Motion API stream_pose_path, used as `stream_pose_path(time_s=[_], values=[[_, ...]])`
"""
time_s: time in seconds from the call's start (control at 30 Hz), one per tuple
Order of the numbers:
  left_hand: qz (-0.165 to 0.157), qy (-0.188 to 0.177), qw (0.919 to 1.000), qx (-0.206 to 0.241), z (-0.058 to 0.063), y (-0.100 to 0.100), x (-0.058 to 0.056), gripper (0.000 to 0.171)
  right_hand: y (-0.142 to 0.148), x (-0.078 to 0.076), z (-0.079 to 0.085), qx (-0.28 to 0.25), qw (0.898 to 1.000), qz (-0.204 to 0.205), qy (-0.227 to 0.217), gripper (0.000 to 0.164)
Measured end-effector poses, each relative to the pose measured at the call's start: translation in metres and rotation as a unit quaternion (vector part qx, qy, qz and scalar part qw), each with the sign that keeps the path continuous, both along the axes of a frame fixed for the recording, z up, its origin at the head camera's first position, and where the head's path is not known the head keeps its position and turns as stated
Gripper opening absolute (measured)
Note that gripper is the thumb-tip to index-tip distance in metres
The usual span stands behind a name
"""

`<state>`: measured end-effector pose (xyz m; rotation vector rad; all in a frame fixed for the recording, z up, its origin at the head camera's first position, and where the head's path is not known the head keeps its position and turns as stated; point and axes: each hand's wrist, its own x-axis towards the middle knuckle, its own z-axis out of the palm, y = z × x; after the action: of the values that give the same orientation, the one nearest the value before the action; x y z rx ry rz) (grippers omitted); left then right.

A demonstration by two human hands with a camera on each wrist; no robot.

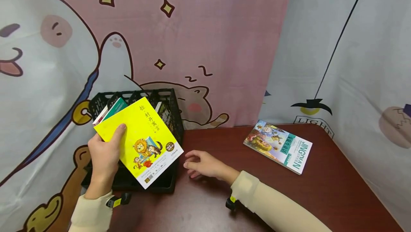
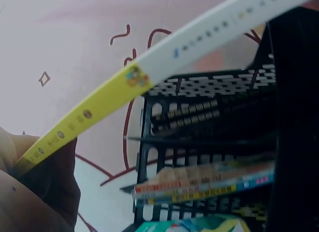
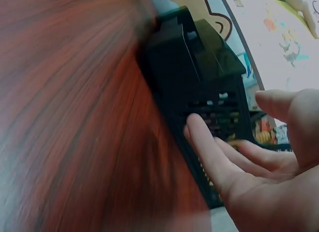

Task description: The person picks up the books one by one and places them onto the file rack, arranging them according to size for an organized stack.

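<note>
My left hand (image 1: 104,153) grips a yellow book (image 1: 135,132) by its left edge, thumb across the cover. The book is tilted in front of a black plastic basket (image 1: 178,118) and hides much of it. In the left wrist view the spine of the yellow book (image 2: 99,100) runs slantwise past the basket (image 2: 209,85), where several books stand in separate slots. My right hand (image 1: 205,164) hovers over the table, just right of the basket, fingers loosely bent and holding nothing. The right wrist view shows the right hand (image 3: 264,177) beside the basket's side wall (image 3: 174,58).
Another book (image 1: 277,146) with a colourful cover lies flat on the brown table (image 1: 218,203) at the right. A green book (image 1: 117,107) sticks up from the basket's left slots. Behind the table hangs a printed cloth (image 1: 218,46) with cartoon animals.
</note>
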<state>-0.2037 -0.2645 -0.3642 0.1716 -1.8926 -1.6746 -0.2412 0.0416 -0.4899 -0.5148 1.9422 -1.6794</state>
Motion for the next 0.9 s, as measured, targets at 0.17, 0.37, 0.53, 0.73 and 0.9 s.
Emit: stream_pose_path(time_s=[0.17, 0.37, 0.53, 0.73, 0.9], values=[[0.020, -0.011, 0.9995, 0.021, -0.003, -0.014, 0.005, 0.042, -0.024, 0.001, -0.003, 0.015, 0.999, -0.031, 0.040, 0.070], [0.059, -0.016, 0.9980, 0.018, -0.006, -0.030, 0.008, 0.038, -0.048, -0.006, -0.010, 0.078, 0.988, -0.091, 0.102, 0.071], [0.087, -0.015, 0.9954, 0.037, -0.009, -0.049, 0.014, 0.033, -0.055, -0.014, -0.015, 0.085, 0.983, -0.107, 0.125, 0.066], [0.100, 0.001, 0.9920, 0.077, -0.006, -0.071, 0.020, 0.038, -0.055, -0.021, -0.020, 0.074, 0.985, -0.099, 0.124, 0.057], [0.104, -0.002, 0.9884, 0.111, 0.005, -0.085, 0.026, 0.049, -0.055, -0.022, -0.019, 0.088, 0.985, -0.095, 0.113, 0.058]])
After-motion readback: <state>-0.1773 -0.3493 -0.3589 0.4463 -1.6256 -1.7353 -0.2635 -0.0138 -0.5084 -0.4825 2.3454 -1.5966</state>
